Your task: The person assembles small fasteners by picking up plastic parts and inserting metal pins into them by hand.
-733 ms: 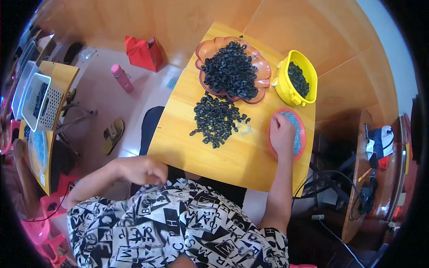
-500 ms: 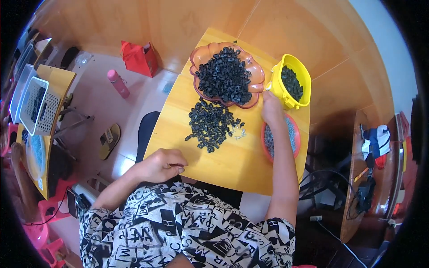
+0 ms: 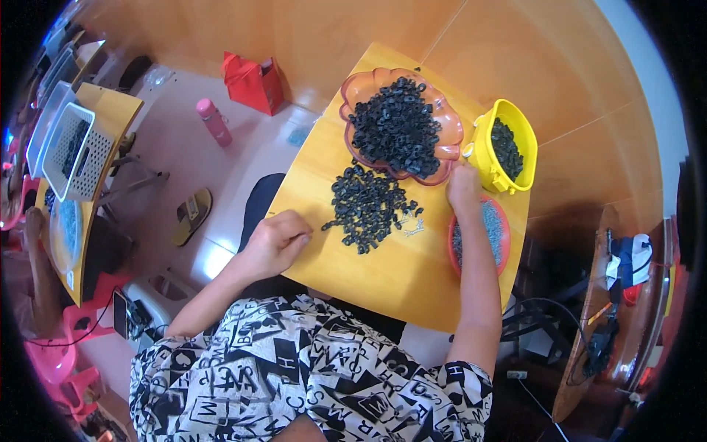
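Note:
My left hand (image 3: 278, 243) is closed with thumb and fingers together, over the table's left near edge. Whatever sits in its pinch is too small to make out. To its right, a loose pile of small black plastic parts (image 3: 366, 210) lies on the table. My right hand (image 3: 464, 190) reaches forward, closed, between an orange leaf-shaped tray (image 3: 451, 136) and a yellow bucket (image 3: 482, 158); its fingertips are hidden. Below its wrist stands a red bowl (image 3: 505, 239) of small grey pieces. A few small silvery pieces (image 3: 414, 226) lie beside the pile.
More black parts (image 3: 398, 129) are heaped in the tray, and others (image 3: 507, 149) fill the bucket. A wooden wall rises behind the yellow table (image 3: 368, 287). At left stand a pink bottle (image 3: 214, 122), a red bag (image 3: 254, 85) and another table with a white basket (image 3: 82, 166).
The whole view has shifted, moving the table rightward in the picture. My left hand has moved forward over the table edge. My right hand has drawn back slightly from the bucket's rim.

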The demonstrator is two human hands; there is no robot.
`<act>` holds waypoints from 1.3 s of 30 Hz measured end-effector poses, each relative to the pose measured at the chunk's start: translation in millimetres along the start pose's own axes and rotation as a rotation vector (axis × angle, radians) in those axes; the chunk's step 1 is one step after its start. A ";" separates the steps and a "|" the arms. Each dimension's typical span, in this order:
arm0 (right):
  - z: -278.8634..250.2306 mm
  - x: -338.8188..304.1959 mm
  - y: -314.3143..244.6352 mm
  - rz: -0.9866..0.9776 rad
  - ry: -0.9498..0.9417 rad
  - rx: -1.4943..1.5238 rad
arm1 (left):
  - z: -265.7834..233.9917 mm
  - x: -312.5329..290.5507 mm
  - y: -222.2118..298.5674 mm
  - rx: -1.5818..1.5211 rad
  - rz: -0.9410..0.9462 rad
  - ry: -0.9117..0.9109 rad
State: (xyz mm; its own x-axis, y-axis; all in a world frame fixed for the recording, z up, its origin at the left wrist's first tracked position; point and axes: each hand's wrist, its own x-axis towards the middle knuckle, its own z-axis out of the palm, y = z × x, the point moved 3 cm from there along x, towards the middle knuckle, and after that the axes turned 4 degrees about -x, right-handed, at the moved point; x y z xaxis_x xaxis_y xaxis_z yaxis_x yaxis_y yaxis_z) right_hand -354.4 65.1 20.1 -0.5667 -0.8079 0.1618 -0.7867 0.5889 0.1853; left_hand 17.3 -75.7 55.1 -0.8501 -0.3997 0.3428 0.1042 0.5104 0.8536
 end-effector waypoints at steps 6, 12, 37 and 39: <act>-31.6 -30.6 -23.2 0.019 0.002 0.105 | 23.7 14.3 -5.1 0.251 0.011 0.068; -97.1 -108.4 -71.6 0.043 0.154 0.466 | 34.9 27.1 -7.3 0.363 0.005 0.126; -115.9 -157.6 -158.7 0.108 -0.004 1.509 | 65.4 1.7 9.9 -0.807 -0.331 -0.095; -111.6 -160.8 -159.1 0.179 -0.065 1.548 | 67.9 -0.6 10.4 -0.989 -0.544 -0.055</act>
State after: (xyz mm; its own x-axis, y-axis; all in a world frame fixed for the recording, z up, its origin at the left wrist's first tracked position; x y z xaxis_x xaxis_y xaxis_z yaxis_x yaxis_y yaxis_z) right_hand -110.8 103.7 72.8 -0.6545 -0.7557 0.0236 -0.1640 0.1114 -0.9802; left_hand -16.1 -18.4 37.2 -0.9262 -0.3384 -0.1660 0.0551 -0.5574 0.8284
